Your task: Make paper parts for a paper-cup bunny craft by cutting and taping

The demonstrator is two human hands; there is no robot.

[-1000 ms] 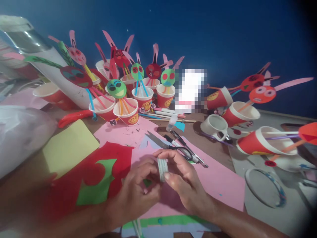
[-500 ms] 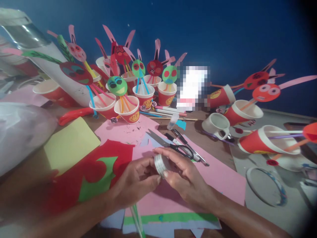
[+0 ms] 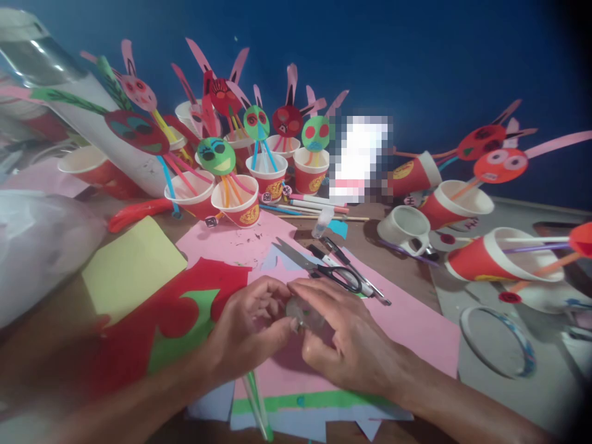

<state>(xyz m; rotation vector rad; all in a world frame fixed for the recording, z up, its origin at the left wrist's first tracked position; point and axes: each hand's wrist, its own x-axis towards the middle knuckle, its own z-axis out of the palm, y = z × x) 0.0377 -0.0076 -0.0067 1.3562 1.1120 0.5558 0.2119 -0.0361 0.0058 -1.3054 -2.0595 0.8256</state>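
A small roll of clear tape [image 3: 305, 311] is held between both hands above the pink paper [image 3: 277, 376]. My right hand [image 3: 349, 330] curls round its right side, with the fingers reaching over the top. From the other side, the thumb and fingers of my left hand [image 3: 247, 330] close on the roll's left edge; part of the roll is hidden behind them. Just beyond the hands lie black-handled scissors [image 3: 319, 266] with spread blades. Beside the scissors are a pen [image 3: 361, 271] and a marker [image 3: 337, 266].
Red paper cups with paper-faced figures, such as this front cup [image 3: 238, 206], stand along the back. A tipped cup [image 3: 481, 262], a white mug [image 3: 404, 229] and a ring-shaped band [image 3: 497, 342] are on the right. Red paper [image 3: 139, 320] and a plastic bag [image 3: 41, 253] lie left.
The tape roll has turned in my hands, so its flat side shows more than its printed inner band. My right fingers have wrapped further over it.
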